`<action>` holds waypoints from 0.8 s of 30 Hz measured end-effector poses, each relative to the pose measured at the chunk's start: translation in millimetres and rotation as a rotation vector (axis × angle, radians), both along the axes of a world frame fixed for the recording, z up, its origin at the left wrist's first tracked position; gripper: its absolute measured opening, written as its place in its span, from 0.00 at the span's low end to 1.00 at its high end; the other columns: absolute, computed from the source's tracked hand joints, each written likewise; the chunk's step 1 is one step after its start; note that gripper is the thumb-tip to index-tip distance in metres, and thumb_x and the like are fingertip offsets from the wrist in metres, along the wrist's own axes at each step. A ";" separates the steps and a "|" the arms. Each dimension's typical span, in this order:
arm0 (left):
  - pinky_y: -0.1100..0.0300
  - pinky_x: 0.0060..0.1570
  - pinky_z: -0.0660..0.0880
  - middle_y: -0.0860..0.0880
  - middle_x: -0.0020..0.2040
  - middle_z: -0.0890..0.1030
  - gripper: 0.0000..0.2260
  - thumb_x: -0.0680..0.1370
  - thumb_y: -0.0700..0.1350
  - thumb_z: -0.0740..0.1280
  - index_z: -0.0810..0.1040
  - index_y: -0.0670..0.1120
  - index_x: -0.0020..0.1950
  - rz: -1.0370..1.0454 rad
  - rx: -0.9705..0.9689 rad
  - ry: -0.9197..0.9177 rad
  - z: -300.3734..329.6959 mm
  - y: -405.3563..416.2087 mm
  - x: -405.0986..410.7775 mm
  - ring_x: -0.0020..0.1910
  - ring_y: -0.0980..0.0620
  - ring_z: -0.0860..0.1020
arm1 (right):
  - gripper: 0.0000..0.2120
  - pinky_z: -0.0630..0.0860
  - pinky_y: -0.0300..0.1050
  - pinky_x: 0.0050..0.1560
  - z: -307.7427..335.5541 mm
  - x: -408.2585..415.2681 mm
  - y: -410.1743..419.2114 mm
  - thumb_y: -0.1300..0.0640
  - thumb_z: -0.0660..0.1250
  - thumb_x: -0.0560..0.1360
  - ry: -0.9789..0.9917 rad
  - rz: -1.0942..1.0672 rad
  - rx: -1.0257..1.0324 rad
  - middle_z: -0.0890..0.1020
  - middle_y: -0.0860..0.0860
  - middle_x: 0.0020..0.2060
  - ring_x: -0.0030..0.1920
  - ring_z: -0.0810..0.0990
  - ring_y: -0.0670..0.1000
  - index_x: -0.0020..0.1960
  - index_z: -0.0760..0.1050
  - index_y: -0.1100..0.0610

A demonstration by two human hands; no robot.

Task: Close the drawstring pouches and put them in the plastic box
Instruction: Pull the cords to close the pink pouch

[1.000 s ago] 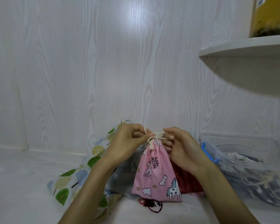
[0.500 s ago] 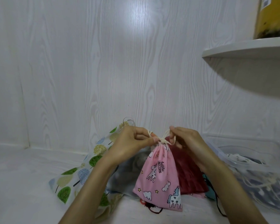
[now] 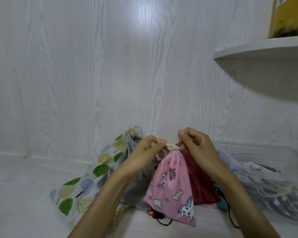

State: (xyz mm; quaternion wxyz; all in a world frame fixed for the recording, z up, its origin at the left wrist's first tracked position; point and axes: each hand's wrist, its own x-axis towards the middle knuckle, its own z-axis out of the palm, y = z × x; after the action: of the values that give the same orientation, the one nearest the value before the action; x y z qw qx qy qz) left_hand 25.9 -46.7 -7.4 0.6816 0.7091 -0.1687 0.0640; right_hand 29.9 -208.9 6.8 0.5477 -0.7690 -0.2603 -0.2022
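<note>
Pink unicorn pouch [image 3: 170,188] hangs btwn both hands, mouth gathered tight. Left hand [image 3: 144,152] pinches the cream drawstring [image 3: 172,147] at one side, right hand [image 3: 194,148] pinches it at the other, fingers curled. Behind: a dark red pouch [image 3: 201,184], a grey one [image 3: 136,184] and a tree-print pouch [image 3: 86,179] on the white wood-grain surface [image 3: 24,194]. Plastic box [image 3: 265,170] sits to the right w/ pouches inside. White panelled wall [image 3: 110,66] farther back; shelf [image 3: 265,47] juts upper right.

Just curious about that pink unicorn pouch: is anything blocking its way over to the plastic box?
Nothing visible does. The right hand holding the pink pouch is on the side toward the plastic box, whose top looks open.
</note>
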 end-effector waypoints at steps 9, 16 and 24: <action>0.68 0.38 0.71 0.51 0.36 0.77 0.10 0.80 0.47 0.61 0.72 0.46 0.40 0.218 0.007 0.005 -1.6 -0.2 3.0 0.35 0.59 0.76 | 0.15 0.78 0.34 0.39 -0.4 -3.1 18.6 0.56 0.60 0.79 0.133 0.117 0.255 0.81 0.50 0.32 0.33 0.80 0.46 0.37 0.75 0.61; 0.72 0.37 0.76 0.49 0.44 0.85 0.12 0.76 0.50 0.67 0.81 0.43 0.54 -0.012 -0.038 0.086 1.4 2.4 -4.5 0.39 0.62 0.83 | 0.15 0.79 0.36 0.40 -1.5 0.7 17.8 0.55 0.61 0.79 0.234 0.147 0.375 0.82 0.51 0.33 0.36 0.83 0.47 0.37 0.76 0.61; 0.65 0.54 0.77 0.44 0.53 0.84 0.15 0.73 0.37 0.71 0.79 0.42 0.60 -0.150 0.115 0.096 -0.2 21.6 -5.1 0.54 0.50 0.82 | 0.16 0.74 0.32 0.37 -1.9 2.8 5.3 0.52 0.62 0.79 -0.067 -0.147 -0.023 0.79 0.53 0.30 0.32 0.78 0.45 0.36 0.73 0.59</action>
State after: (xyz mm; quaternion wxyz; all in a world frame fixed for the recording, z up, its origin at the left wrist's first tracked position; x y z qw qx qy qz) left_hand 20.8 -25.2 -7.5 0.6501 0.7346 -0.1918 -0.0310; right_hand 32.6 -203.6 4.9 0.5136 -0.7851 -0.2237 -0.2642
